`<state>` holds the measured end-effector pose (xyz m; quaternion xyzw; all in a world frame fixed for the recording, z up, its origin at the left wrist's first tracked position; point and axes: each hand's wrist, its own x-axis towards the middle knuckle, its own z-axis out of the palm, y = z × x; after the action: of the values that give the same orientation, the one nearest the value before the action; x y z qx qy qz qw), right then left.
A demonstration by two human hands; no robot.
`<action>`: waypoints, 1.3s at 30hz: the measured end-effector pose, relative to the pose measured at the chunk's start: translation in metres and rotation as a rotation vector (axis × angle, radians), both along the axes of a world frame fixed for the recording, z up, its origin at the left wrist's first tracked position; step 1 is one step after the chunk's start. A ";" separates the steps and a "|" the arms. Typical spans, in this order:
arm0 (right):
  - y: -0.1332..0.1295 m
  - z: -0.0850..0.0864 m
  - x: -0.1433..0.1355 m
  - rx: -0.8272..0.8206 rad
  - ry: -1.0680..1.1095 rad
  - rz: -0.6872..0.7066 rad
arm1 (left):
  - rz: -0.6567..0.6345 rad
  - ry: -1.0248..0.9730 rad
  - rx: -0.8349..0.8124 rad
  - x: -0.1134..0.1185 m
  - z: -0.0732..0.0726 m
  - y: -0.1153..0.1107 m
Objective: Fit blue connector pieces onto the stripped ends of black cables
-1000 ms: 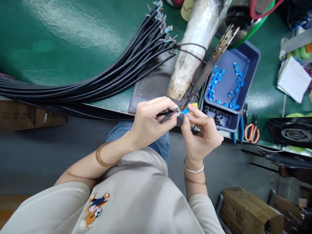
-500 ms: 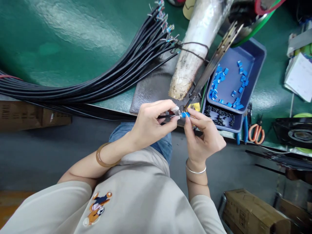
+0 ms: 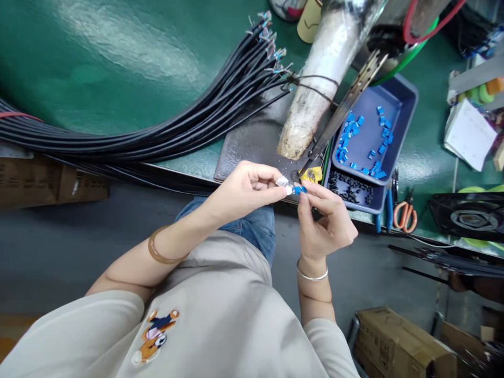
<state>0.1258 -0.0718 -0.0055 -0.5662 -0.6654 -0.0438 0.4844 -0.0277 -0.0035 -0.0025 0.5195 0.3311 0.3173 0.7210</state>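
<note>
My left hand (image 3: 250,189) is closed in a pinch, with white coverings on its thumb and fingertip. The end of a black cable is in that pinch, mostly hidden by my fingers now. Between the thumb and fingers of my right hand (image 3: 325,218) is a small blue connector (image 3: 300,190). The connector meets the left fingertips, but how far the wires sit in it is too small to tell. Both hands are just off the bench's front edge, below a metal arm (image 3: 338,115) and a yellow piece (image 3: 313,174).
A bundle of black cables (image 3: 169,142) with stripped ends lies along the bench (image 3: 129,63). A wrapped post (image 3: 311,100) leans over a dark plate (image 3: 252,142). On the right are a tray (image 3: 407,105) of blue connectors, small black parts (image 3: 350,188), orange-handled scissors (image 3: 405,216) and a fan (image 3: 472,218).
The view has shifted slightly. My left fingers have folded differently, and the cable that showed between them is now covered. My right hand keeps its pinch on the blue connector.
</note>
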 end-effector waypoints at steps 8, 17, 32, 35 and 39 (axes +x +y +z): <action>0.003 -0.007 0.001 0.004 -0.033 -0.016 | 0.161 0.092 0.286 0.011 0.000 -0.007; 0.006 -0.007 0.003 0.000 -0.001 -0.025 | 0.152 0.087 0.292 0.014 0.001 -0.002; 0.010 -0.001 0.001 0.010 -0.040 -0.028 | 0.231 0.134 0.374 0.017 0.006 -0.003; 0.008 -0.001 0.001 0.005 -0.076 -0.038 | 0.212 0.139 0.371 0.015 0.005 -0.002; 0.004 -0.004 0.001 0.009 -0.111 -0.042 | 0.157 0.137 0.324 0.013 0.002 -0.003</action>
<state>0.1266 -0.0676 -0.0098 -0.5745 -0.6792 -0.0883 0.4482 -0.0144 -0.0068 -0.0002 0.6218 0.3634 0.3855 0.5768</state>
